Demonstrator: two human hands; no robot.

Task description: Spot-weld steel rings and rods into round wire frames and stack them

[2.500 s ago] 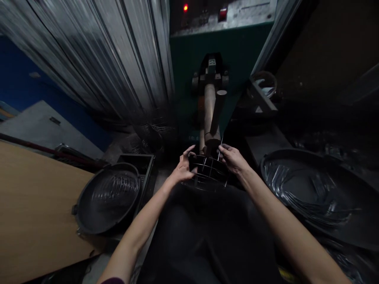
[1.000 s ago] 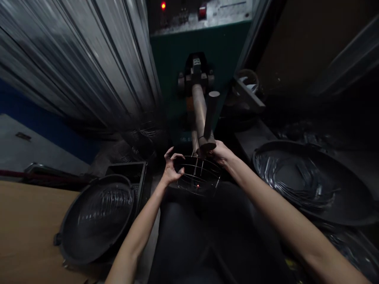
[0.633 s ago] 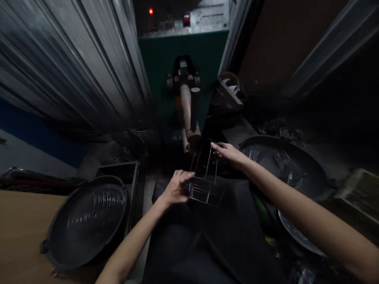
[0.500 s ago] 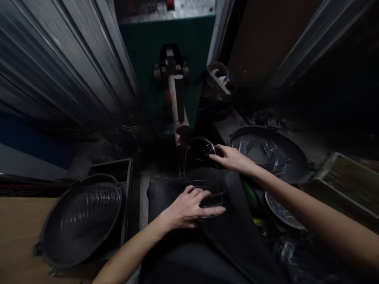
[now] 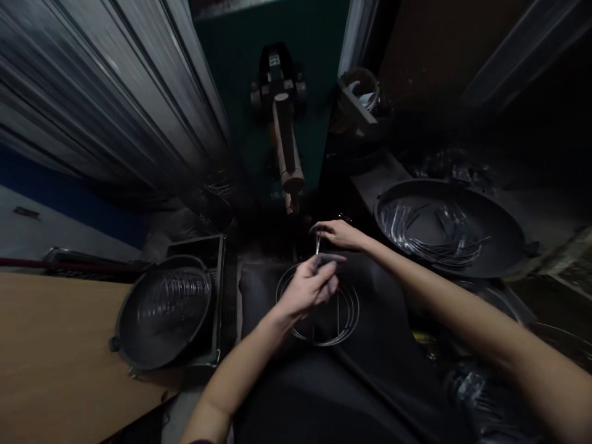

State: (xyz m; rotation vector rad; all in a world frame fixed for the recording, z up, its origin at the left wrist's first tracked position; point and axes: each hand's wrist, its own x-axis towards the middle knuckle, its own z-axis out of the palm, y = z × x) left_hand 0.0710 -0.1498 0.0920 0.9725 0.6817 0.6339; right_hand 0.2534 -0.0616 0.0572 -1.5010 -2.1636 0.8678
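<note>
Head view shows us the ring frame [image 5: 338,314] on our dark apron [image 5: 370,364], its round wire rings facing up toward us, so no long axis stands out. Our left hand [image 5: 308,288] is nearer: it lies over the frame's far left part, fingers half curled, forefinger stretching rightward; whether it grips, we cannot tell. Our right hand [image 5: 342,234] is farther out, just beyond the rings. Its fingertips seem to pinch the top of a thin wire [image 5: 318,242], which runs down toward our left hand; we cannot tell whether it joins the frame. Past both hands, apart from the frame, the machine's arm [image 5: 290,166] points toward us.
</note>
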